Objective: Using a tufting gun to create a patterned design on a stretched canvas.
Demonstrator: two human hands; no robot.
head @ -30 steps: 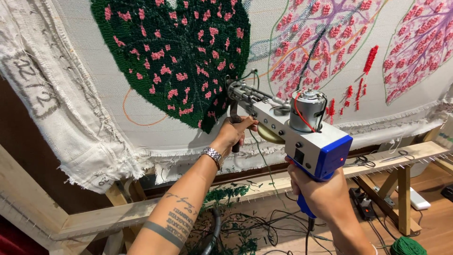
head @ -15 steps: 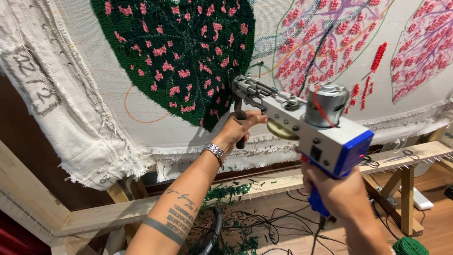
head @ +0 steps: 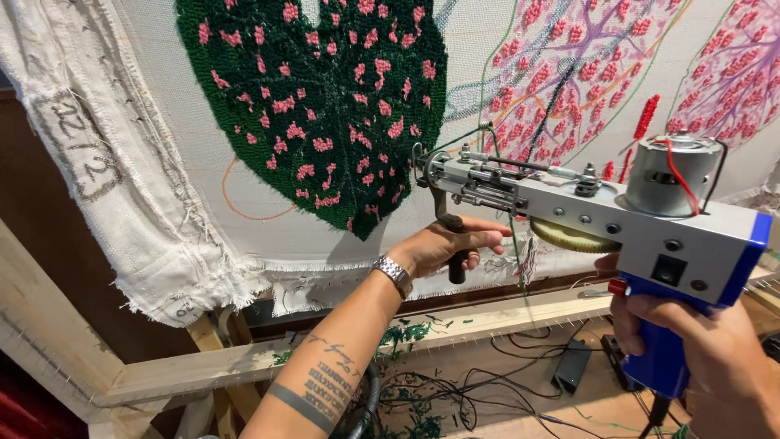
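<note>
A blue and grey tufting gun (head: 650, 236) points left at a white backing cloth (head: 162, 154) stretched on a wooden frame. My left hand (head: 447, 246), with a metal wristwatch, grips the gun's black front handle. My right hand (head: 715, 358) grips the blue rear handle at the lower right. The gun's needle tip (head: 422, 158) sits close to the right edge of a dark green tufted leaf with pink spots (head: 325, 106). Green yarn runs from the cloth to the gun's front.
Pink and purple drawn leaves (head: 593, 73) fill the cloth's right side. The wooden frame bar (head: 244, 366) runs below the cloth's frayed edge. Black cables and green yarn scraps (head: 439, 398) lie on the floor beneath.
The gun has risen and swung right, its tip now higher beside the green leaf. Both hands moved with it, and the view has come closer.
</note>
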